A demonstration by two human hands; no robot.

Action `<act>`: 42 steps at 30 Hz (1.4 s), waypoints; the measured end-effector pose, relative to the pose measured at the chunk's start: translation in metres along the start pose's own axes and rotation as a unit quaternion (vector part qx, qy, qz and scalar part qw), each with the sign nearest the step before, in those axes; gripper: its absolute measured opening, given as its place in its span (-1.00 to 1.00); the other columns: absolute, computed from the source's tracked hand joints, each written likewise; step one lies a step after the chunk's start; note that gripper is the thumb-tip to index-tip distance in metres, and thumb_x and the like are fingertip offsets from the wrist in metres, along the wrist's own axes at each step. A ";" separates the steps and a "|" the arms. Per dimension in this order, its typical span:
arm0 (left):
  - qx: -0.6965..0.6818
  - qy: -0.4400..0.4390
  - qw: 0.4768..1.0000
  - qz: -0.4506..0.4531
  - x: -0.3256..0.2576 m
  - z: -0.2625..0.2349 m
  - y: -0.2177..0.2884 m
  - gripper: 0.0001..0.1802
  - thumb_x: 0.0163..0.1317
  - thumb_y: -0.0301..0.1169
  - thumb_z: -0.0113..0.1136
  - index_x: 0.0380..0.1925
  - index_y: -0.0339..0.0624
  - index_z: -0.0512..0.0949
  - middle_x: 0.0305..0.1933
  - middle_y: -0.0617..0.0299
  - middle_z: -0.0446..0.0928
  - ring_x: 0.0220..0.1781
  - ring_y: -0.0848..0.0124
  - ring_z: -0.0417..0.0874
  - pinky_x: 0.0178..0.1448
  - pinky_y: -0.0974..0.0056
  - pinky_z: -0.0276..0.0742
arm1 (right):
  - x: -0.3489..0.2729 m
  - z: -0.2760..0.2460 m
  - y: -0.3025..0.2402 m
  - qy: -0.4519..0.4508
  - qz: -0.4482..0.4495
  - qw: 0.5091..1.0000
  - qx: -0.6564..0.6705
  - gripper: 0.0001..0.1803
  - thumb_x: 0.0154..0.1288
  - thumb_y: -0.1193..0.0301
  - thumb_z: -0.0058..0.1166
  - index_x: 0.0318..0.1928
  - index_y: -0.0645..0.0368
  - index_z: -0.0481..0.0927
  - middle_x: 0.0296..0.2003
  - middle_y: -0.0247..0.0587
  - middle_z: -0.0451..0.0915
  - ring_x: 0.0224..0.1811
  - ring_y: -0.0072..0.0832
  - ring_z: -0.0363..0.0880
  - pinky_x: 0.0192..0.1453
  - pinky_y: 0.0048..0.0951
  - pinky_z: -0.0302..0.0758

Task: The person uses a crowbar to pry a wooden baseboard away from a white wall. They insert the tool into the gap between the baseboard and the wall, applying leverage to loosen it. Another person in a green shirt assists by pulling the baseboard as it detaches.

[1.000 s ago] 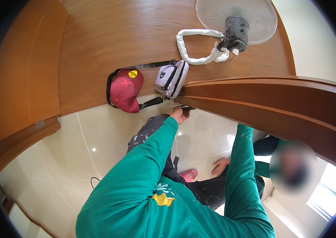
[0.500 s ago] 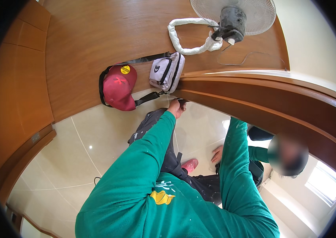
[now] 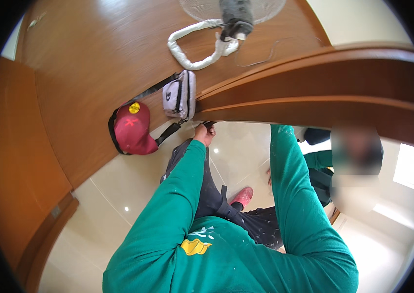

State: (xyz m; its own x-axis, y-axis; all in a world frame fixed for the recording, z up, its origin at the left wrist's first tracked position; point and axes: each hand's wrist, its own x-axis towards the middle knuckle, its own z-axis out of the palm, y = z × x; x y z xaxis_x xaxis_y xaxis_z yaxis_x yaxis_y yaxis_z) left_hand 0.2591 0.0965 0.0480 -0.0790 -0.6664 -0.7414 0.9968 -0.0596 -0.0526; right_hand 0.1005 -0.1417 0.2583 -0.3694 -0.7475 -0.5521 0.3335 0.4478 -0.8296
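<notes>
Green sleeves reach up to the wooden bench. The left hand is closed around a small dark object at the bench's near edge, under its lip. The right hand is hidden beneath the bench, so its state cannot be told. Just beside the left hand lie a white pouch, zipped shut, and a red cap; a coiled white hose and a fan sit toward the far edge.

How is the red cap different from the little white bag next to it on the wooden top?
The red cap is dark red, rounded, with a yellow round sticker; the white bag is pale, boxy, with dark zips and a black strap. The cap sits nearer the surface's edge, the bag farther in. Both rest on the wooden top, side by side.
</notes>
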 end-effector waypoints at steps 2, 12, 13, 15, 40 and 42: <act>-0.013 0.016 1.000 -0.004 0.001 0.000 0.000 -0.62 0.58 -0.36 -0.41 -0.09 -0.23 0.47 -0.48 0.13 0.49 -0.60 0.40 0.39 -0.46 0.24 0.33 | -0.005 0.006 0.001 0.010 0.002 1.000 0.017 -0.73 0.37 0.07 -0.03 -0.20 -0.03 0.36 -0.37 -0.33 0.40 -0.37 -0.34 0.40 -0.27 -0.21 0.39; -0.015 0.066 0.997 -0.033 -0.006 0.004 0.000 -0.57 0.64 -0.23 -0.41 -0.06 -0.21 0.48 -0.47 0.13 0.50 -0.59 0.40 0.36 -0.51 0.30 0.30 | -0.025 0.009 0.005 0.037 0.013 0.999 0.036 -0.68 0.33 0.00 -0.06 -0.30 -0.06 0.32 -0.47 -0.36 0.34 -0.47 -0.38 0.34 -0.36 -0.24 0.32; -0.017 0.079 0.996 -0.031 -0.014 -0.001 -0.006 -0.56 0.65 -0.20 -0.40 -0.05 -0.20 0.49 -0.46 0.13 0.51 -0.59 0.40 0.36 -0.51 0.30 0.31 | -0.026 0.008 0.005 0.032 0.019 0.999 0.035 -0.68 0.33 -0.01 -0.06 -0.31 -0.06 0.32 -0.48 -0.37 0.34 -0.48 -0.38 0.33 -0.37 -0.24 0.31; 0.039 0.060 0.995 -0.069 -0.016 0.000 -0.008 -0.55 0.67 -0.10 -0.34 -0.01 -0.15 0.51 -0.42 0.12 0.55 -0.56 0.40 0.42 -0.50 0.31 0.37 | -0.022 0.009 0.001 0.037 0.022 0.998 0.048 -0.66 0.32 -0.03 -0.07 -0.32 -0.07 0.31 -0.50 -0.37 0.33 -0.50 -0.39 0.32 -0.39 -0.24 0.30; 0.118 0.088 0.989 -0.017 -0.002 0.010 0.007 -0.52 0.52 -0.26 -0.44 -0.15 -0.34 0.49 -0.46 0.06 0.54 -0.56 0.32 0.46 -0.46 0.26 0.47 | -0.026 0.012 -0.006 0.062 0.007 0.989 0.138 -0.51 0.25 -0.18 -0.09 -0.52 -0.10 0.22 -0.68 -0.44 0.18 -0.69 -0.49 0.13 -0.53 -0.37 0.06; 0.111 0.062 0.992 -0.009 -0.005 0.012 0.008 -0.55 0.52 -0.27 -0.43 -0.13 -0.31 0.48 -0.48 0.09 0.51 -0.57 0.34 0.43 -0.47 0.26 0.43 | -0.031 0.008 -0.004 0.065 -0.013 0.988 0.139 -0.51 0.26 -0.18 -0.09 -0.52 -0.09 0.23 -0.68 -0.44 0.17 -0.69 -0.49 0.13 -0.53 -0.38 0.06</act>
State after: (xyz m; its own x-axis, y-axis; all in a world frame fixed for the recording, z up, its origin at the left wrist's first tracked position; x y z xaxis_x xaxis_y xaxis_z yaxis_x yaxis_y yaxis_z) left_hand 0.2670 0.0906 0.0587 -0.0807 -0.5678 -0.8192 0.9679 -0.2411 0.0717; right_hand 0.1178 -0.1244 0.2797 -0.4837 -0.6795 -0.5516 0.5405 0.2638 -0.7989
